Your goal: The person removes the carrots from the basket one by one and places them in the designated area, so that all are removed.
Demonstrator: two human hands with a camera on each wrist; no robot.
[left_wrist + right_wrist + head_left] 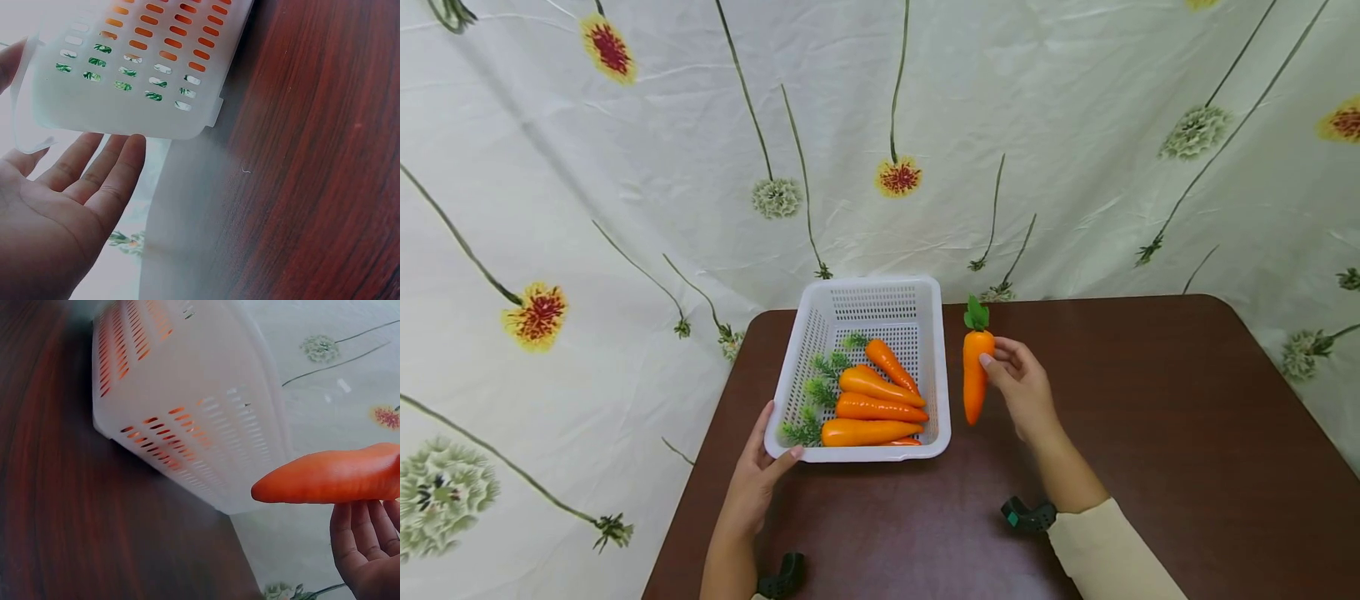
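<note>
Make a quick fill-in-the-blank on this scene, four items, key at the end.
1. The carrot beside the basket is held by the person's ____ hand.
2. The left hand grips a corner of the basket, whose colour is ____.
3. The other carrots lie ____ the basket.
4. The held carrot's leaves are coloured ____.

Missing words: right; white; inside; green.

Glossy smooth carrots (880, 406), white plastic basket (946, 367), wood-grained table (1150, 400), creased cloth (1075, 108)
</note>
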